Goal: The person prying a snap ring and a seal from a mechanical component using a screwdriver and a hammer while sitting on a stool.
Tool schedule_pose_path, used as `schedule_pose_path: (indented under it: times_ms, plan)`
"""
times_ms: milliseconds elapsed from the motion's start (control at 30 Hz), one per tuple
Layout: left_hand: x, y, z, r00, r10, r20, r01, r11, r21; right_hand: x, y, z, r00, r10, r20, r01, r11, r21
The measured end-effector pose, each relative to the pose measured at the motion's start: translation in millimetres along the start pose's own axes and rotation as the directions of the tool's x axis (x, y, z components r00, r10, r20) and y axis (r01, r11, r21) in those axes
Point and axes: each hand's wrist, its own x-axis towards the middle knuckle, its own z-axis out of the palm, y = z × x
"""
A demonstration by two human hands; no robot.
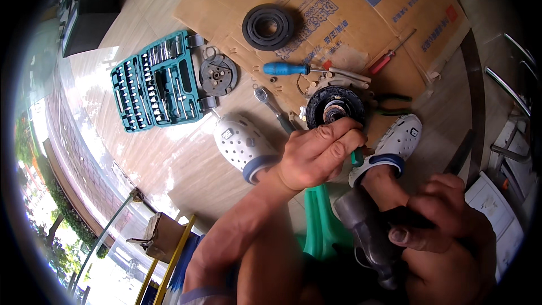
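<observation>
My left hand (319, 155) is closed around a green-handled tool (357, 158) and presses it down at the near edge of a black round part with a metal hub (334, 106), which stands on the floor between my two white perforated shoes (244, 144) (395, 146). My right hand (446, 231) is low at the right, wrapped around the grey head of a hammer-like tool (364, 223) held close to my body. The tool's tip is hidden under my left fingers.
A teal socket set case (155, 82) lies open at the left. Flattened cardboard (350, 11) carries a black ring (268, 26), a blue-handled screwdriver (286, 68), a red-handled screwdriver (384, 59) and green-handled pliers (395, 104). A metal disc (218, 74) and a ratchet (274, 107) lie nearby.
</observation>
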Motion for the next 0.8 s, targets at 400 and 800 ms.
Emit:
schedule_pose_path:
  times_ms: [400, 800]
  plan:
    - [-3.2, -4.4, 0.9, 0.998, 0.054, -0.014, -0.055, 0.998, -0.019, -13.3, 71.5, 8.2, 0.947, -0.288, 0.142, 0.314, 0.921, -0.230]
    - [-1.4, -1.5, 0.3, 0.999, 0.030, 0.025, -0.029, 1.000, -0.010, -1.1, 35.7, 17.0, 0.969, -0.241, 0.054, 0.247, 0.945, -0.215]
